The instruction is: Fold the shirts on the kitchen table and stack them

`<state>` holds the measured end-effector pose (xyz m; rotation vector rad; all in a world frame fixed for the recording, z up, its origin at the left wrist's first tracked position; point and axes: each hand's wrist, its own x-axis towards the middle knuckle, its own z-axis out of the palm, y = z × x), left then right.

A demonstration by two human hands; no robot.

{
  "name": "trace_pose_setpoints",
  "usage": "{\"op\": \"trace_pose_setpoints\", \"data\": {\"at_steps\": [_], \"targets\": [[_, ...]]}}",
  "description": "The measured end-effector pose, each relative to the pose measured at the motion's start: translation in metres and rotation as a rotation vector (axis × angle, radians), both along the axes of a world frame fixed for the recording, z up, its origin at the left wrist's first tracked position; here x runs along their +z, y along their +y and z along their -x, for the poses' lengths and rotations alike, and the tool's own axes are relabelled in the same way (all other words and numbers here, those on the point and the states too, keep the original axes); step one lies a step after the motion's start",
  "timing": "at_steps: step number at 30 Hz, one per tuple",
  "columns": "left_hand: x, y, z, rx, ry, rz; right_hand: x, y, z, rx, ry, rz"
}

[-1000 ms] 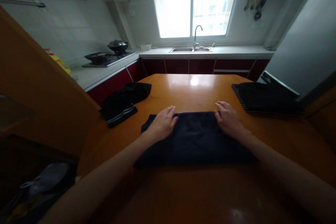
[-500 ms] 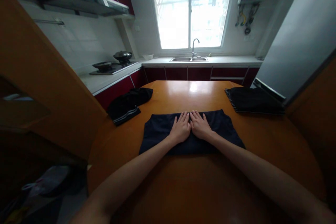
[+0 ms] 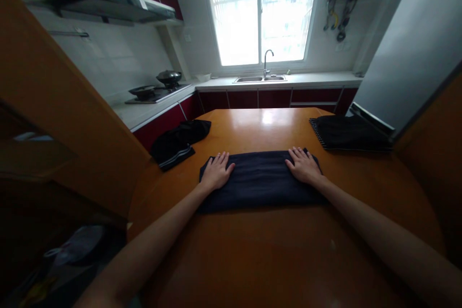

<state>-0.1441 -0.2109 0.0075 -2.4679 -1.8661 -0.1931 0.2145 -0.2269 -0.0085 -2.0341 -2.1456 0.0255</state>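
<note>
A dark navy folded garment (image 3: pixel 263 180) lies flat across the wooden table (image 3: pixel 274 250) in front of me; its exact kind I cannot tell. My left hand (image 3: pixel 217 172) rests flat on its left end, fingers spread and pointing away from me. On the right end lies my right hand (image 3: pixel 303 166), palm down with the fingers apart. Between the two hands the cloth shows faint creases running across it. Parts of both ends are covered by my hands and wrists.
A crumpled black garment (image 3: pixel 176 142) with pale stripes lies at the table's left edge. Folded black cloth (image 3: pixel 352 133) sits at the right, near the fridge (image 3: pixel 404 48). Behind the table are a sink (image 3: pixel 249 80) and a stove with pans (image 3: pixel 169 77).
Both hands have slid apart from the middle of the navy garment, the left one to its left end and the right one to its right end. The view has shifted slightly.
</note>
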Motion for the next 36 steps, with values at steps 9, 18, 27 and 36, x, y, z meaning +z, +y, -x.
{"op": "trace_pose_setpoints", "data": {"at_steps": [9, 18, 27, 36], "targets": [[0.029, -0.006, 0.008, 0.144, -0.027, -0.006, 0.023, -0.019, 0.006, -0.141, 0.038, -0.110], [-0.002, -0.075, -0.095, -0.383, 0.021, -0.022, 0.014, -0.084, 0.123, 0.274, 0.054, -0.045], [0.002, -0.091, -0.050, -0.307, -0.026, 0.005, 0.004, -0.088, 0.061, 0.254, 0.052, -0.031], [0.008, -0.116, 0.029, -0.170, 0.027, 0.139, -0.011, -0.111, -0.010, 0.104, -0.016, -0.014]]}}
